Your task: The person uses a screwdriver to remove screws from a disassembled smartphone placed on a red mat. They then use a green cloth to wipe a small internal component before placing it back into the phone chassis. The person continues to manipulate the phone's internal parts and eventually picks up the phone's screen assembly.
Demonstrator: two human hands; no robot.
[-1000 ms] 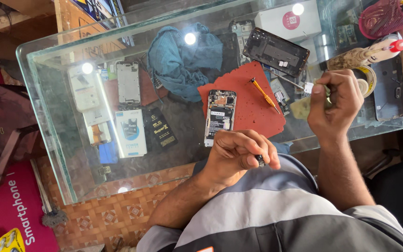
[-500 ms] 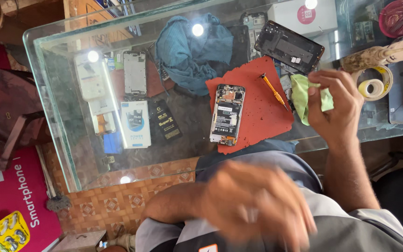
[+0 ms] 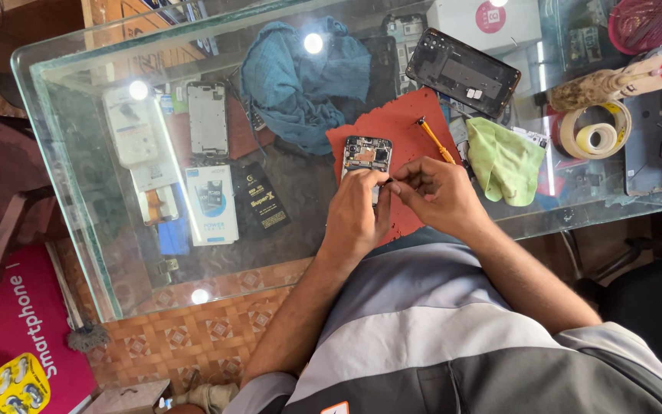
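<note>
Opened smartphone with its back off and circuit board exposed (image 3: pixel 367 157) lies flat on the rough red rectangular mat (image 3: pixel 411 126), near the front edge of the glass worktop (image 3: pixel 70 138). Left hand (image 3: pixel 355 211) covers the phone's lower half, fingers (image 3: pixel 362 182) curled down onto it, pinning it. Right hand (image 3: pixel 440 193) sits just beside it on the mat; thumb and forefinger are pinched together at the phone's right edge, touching the left fingertips. I can't tell what, if anything, is between them — too small.

Orange-handled thin screwdriver (image 3: pixel 435 139) lies loose on the mat just above the right hand, not touched. Crumpled soft lime-green cloth (image 3: pixel 503 159) rests right of the mat, next to the right hand. Black glossy phone back panel (image 3: pixel 463 71) lies tilted at the mat's top corner. Rumpled blue-teal fabric rag (image 3: pixel 300 77) sits left of the mat. Roll of pale tape (image 3: pixel 595 132) is further right, well apart. Worktop is clear glass, with boxes and phone parts visible on the shelf beneath.
</note>
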